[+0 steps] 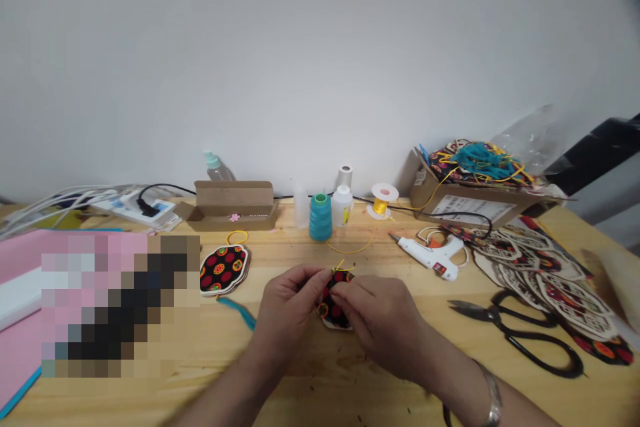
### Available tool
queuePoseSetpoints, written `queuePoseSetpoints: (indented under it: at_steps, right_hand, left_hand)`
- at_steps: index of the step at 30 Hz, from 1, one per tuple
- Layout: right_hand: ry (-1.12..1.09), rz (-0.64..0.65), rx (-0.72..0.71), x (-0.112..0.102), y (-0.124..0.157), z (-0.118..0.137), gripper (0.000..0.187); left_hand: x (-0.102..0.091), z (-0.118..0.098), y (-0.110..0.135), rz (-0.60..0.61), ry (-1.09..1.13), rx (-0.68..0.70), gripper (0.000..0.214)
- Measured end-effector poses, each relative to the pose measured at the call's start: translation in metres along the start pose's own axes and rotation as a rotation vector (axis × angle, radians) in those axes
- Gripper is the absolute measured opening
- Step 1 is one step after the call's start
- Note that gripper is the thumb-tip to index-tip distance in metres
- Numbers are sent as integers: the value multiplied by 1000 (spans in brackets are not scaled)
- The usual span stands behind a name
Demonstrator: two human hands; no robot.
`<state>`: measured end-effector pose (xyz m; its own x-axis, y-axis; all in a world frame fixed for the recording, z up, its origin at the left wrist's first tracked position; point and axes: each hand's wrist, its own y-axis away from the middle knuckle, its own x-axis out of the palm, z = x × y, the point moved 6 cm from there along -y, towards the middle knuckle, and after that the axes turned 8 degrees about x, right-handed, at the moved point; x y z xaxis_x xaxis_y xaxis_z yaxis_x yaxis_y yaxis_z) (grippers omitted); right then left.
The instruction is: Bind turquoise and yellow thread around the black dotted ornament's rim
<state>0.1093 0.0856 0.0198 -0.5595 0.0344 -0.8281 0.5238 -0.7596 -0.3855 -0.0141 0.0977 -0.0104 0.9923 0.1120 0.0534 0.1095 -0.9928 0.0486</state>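
Observation:
Between my hands is a small black fabric piece (325,310) with red and orange round patterns and a pale edge, a bit of yellow cord (343,265) sticking out at its top. My left hand (295,297) pinches it near the upper left. With thumb and fingers closed together, my right hand (380,317) presses at its upper right; anything finer in those fingertips is hidden. Left of my left hand lies a stack of matching patterned pieces (224,269) with a yellow loop above it and a teal tassel (239,310) below.
Black-handled scissors (520,333) and a white glue gun (430,255) lie right. Beyond stand a teal thread cone (321,217), a white bottle (343,205), a yellow cord spool (383,203) and an open cardboard box (235,213). A filled carton (465,207) and cut-out pieces (545,280) are at right.

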Motion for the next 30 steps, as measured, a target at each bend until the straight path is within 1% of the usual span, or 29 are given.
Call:
queuePoseSetpoints:
  at_steps: [7, 13, 16, 18, 20, 23, 27, 30]
  right_hand:
    - [53, -14, -31, 1, 2, 2, 15]
    - [179, -93, -155, -5, 4, 6, 16]
    - [171, -124, -146, -11, 4, 4, 17]
    - [128, -128, -85, -16, 2, -2, 17]
    - [32, -112, 13, -19, -2, -11, 17]
    - [-205, -22, 203, -17, -8, -28, 17]
    - [-541, 147, 446, 0, -12, -47, 17]
    - [-766, 250, 552, 18, -11, -49, 21]
  left_hand:
    - [-1, 0, -1, -7, -65, -2, 11]
    - [3, 2, -2, 63, -126, 51, 11]
    - [6, 1, -1, 113, -202, 100, 11]
    - [10, 1, 1, 170, -226, 131, 13]
    - [14, 1, 2, 237, -213, 135, 14]
    - [18, 2, 4, 294, -141, 91, 13]
    - [14, 7, 3, 242, 12, -20, 14]
    - [11, 11, 1, 182, 171, -51, 14]
